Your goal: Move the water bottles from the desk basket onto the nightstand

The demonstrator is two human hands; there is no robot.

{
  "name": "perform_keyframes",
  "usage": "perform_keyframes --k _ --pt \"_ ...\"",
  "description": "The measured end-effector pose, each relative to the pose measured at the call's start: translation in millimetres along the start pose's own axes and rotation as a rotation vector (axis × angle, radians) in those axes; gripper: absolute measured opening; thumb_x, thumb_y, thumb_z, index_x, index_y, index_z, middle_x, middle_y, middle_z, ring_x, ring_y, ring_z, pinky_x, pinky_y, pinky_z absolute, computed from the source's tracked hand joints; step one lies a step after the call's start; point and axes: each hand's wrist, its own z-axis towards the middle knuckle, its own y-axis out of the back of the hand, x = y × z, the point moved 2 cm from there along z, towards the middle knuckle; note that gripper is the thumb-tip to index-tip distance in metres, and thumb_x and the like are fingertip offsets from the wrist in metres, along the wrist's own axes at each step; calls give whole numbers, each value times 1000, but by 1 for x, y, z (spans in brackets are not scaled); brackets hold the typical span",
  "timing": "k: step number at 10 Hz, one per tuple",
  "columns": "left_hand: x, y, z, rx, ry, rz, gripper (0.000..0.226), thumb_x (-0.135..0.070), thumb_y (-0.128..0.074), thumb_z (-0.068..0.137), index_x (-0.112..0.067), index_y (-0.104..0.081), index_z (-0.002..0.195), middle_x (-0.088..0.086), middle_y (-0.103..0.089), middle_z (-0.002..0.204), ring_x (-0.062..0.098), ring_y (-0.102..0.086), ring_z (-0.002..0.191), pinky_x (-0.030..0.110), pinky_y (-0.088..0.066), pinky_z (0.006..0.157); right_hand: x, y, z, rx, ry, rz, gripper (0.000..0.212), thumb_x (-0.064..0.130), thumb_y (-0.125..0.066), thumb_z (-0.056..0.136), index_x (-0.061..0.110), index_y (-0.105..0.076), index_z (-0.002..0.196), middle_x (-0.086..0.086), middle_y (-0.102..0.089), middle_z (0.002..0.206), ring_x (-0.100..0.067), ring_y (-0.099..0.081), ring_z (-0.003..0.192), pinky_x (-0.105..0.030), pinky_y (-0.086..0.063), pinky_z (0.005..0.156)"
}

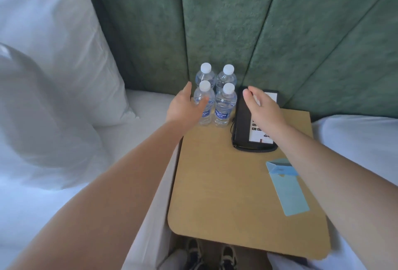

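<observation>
Several clear water bottles (224, 106) with white caps and blue labels stand upright in a tight cluster at the back left corner of the wooden nightstand (226, 194). My left hand (183, 106) is open just left of the front-left bottle, its thumb in front of that bottle; whether it touches I cannot tell. To the right of the bottles, over the black telephone, hovers my right hand (263, 108), open with fingers spread and holding nothing. No basket is in view.
A black telephone (243, 127) sits at the nightstand's back right. A light blue card sleeve (286, 190) lies near the right edge. White pillows (47, 75) and bedding lie left; a green padded headboard (215, 22) rises behind. Another bed edge is at right.
</observation>
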Motion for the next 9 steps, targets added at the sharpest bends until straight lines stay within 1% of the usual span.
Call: perform_keyframes --k 1,2,3,4,5,6,8,9 --pt "-17 16 -40 -16 -75 33 75 -53 -51 92 -17 -25 152 6 -46 145 22 -41 134 39 -38 106 14 19 -34 -8 10 -16 59 57 -43 93 25 -42 142 4 -39 150 -13 -35 138 -25 -25 105" --pt "-34 31 -84 -88 -157 74 70 -51 -48 93 -16 -29 150 3 -39 152 23 -30 142 43 -28 114 27 31 -72 -17 55 -61 57 51 -47 93 19 -45 141 1 -42 148 -14 -35 137 -35 -30 112" --pt "-45 40 -126 -111 -178 141 69 -53 -44 95 -17 -27 151 4 -35 155 20 -22 146 41 -18 118 37 37 -111 -32 82 -100 56 48 -50 93 15 -47 138 -1 -45 145 -18 -40 134 -41 -33 110" --pt "-48 47 -163 -105 -169 179 68 -54 -40 95 -21 -24 152 0 -30 157 18 -14 148 41 -10 120 43 41 -147 -78 128 -152 53 39 -56 93 9 -49 136 -8 -49 141 -24 -42 132 -43 -34 108" --pt "-45 50 -192 -74 -198 258 68 -55 -37 96 -23 -19 153 -2 -26 159 17 -10 149 41 -6 120 42 45 -180 -148 163 -220 51 28 -62 91 2 -51 134 -15 -50 138 -30 -42 132 -43 -32 109" --pt "-41 52 -213 -76 -198 265 69 -57 -34 95 -24 -17 154 -2 -26 159 17 -8 149 42 -5 120 39 44 -209 -178 157 -241 49 27 -63 90 2 -53 131 -17 -49 137 -32 -44 129 -44 -35 107" --pt "-29 48 -249 -17 -203 301 71 -61 -31 94 -25 -16 154 -1 -24 160 17 -5 150 45 -3 121 27 36 -247 -179 111 -308 49 32 -58 92 10 -51 135 -12 -37 149 -27 -35 136 -43 -32 110" --pt "-26 45 -266 -18 -210 318 71 -61 -31 94 -25 -17 154 -1 -23 160 17 -4 150 45 -3 121 19 35 -259 -210 110 -327 49 33 -58 93 9 -51 135 -13 -35 151 -27 -31 140 -42 -28 113"
